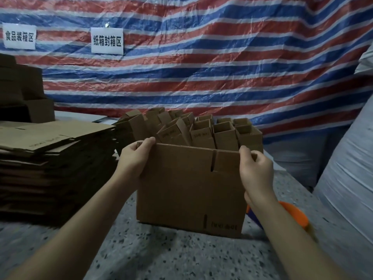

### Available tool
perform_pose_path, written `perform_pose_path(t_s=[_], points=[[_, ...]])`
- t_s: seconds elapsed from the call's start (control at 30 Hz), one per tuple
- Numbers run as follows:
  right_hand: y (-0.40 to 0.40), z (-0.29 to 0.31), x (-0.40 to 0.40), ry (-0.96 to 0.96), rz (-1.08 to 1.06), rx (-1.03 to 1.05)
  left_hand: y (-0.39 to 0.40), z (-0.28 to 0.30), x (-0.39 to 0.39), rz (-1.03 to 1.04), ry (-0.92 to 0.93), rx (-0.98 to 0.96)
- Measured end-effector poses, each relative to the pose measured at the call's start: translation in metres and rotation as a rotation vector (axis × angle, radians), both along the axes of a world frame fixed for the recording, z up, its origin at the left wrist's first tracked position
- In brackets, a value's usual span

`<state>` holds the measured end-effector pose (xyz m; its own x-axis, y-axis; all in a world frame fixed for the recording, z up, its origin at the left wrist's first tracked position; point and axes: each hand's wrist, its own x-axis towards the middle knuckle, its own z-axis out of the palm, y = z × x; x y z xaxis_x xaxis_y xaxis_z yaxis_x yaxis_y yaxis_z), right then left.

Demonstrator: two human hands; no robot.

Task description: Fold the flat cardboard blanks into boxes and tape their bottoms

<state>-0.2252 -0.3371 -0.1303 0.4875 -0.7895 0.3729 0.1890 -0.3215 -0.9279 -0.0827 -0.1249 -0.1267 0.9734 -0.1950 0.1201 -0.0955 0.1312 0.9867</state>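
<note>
Item: one flat cardboard blank [189, 190], held upright on edge on the speckled surface [161, 257], bottom edge resting near the person, printed face toward the camera. Long axis: runs left to right across the view, with the flap slots at top and bottom right of centre. Left hand [135, 156]: grips the upper left corner, thumb on the near face, fingers curled over the top edge. Right hand [255, 168]: pinches the upper right corner, fingers folded over the top edge. Each hand sits at one end of the long axis, so neither is nearer; the blank lies squarely between them. Judgement: still collapsed flat, so the opening move would call for pushing the two ends toward one another to spring the walls into a tube. Adjacent: stack of flat blanks [54, 158] to the left, just beside the held blank; cluster of folded boxes [201, 130] directly behind it; an orange object [293, 214], possibly a tape dispenser, partly hidden under the right forearm.
</note>
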Motion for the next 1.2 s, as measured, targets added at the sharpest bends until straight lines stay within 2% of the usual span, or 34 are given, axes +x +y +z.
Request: perform_pose_path(t_s=[0.23, 0.43, 0.73, 0.93, 1.2], points=[[-0.007, -0.002, 0.011, 0.037, 0.029, 0.072, -0.004, 0.016, 0.02, -0.177, -0.054, 0.212], [-0.016, -0.003, 0.022, 0.036, 0.044, 0.032, -0.007, 0.016, 0.031, -0.256, -0.067, 0.166], [-0.025, -0.009, 0.03, 0.02, 0.144, 0.051, -0.002, 0.021, 0.044, -0.395, -0.007, 0.199], [-0.021, -0.015, 0.033, -0.023, 0.119, 0.039, -0.002, 0.018, 0.045, -0.404, 0.018, 0.215], [-0.032, -0.013, 0.033, -0.006, 0.201, 0.02, 0.003, 0.026, 0.036, -0.48, 0.168, 0.13]])
